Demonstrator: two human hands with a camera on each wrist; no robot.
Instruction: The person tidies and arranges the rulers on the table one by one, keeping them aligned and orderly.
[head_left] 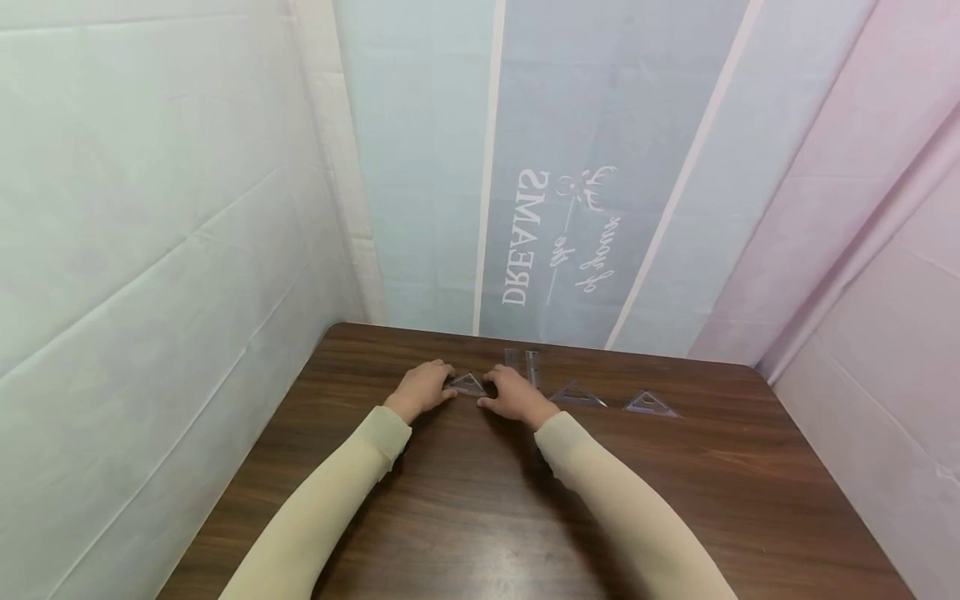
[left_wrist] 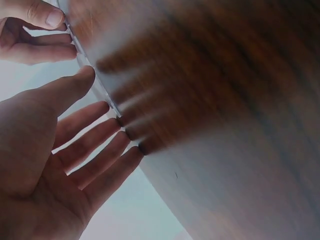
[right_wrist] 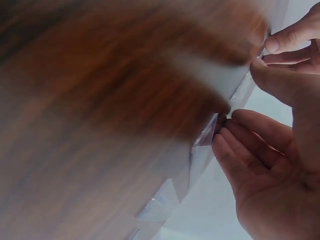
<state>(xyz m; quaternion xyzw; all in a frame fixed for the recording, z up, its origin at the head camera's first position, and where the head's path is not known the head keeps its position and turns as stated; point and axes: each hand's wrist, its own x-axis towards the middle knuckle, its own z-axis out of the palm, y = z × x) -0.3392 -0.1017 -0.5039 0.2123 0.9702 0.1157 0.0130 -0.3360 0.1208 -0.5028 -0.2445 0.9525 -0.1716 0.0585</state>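
A clear plastic set square (head_left: pixel 469 390) lies on the brown wooden table (head_left: pixel 465 508), between the two hands. At its left corner my left hand (head_left: pixel 424 388) holds it between thumb and fingers, the other fingers spread and fairly straight on the tabletop. My right hand (head_left: pixel 517 394) has the right corner between thumb and index finger. In the left wrist view the set square (left_wrist: pixel 103 91) shows only as a thin edge-on strip beside the thumb. Close to the right hand's fingertips, another clear set square (right_wrist: pixel 204 137) appears in the right wrist view.
Beyond the right hand lie a clear ruler (head_left: pixel 532 367) and a clear strip (head_left: pixel 512 358). To the right are a set square (head_left: pixel 577 395) and a smaller set square (head_left: pixel 651 405). Cloth with printed lettering (head_left: pixel 525 237) hangs behind the table's far edge; a pale wall covering (head_left: pixel 187 250) stands left.
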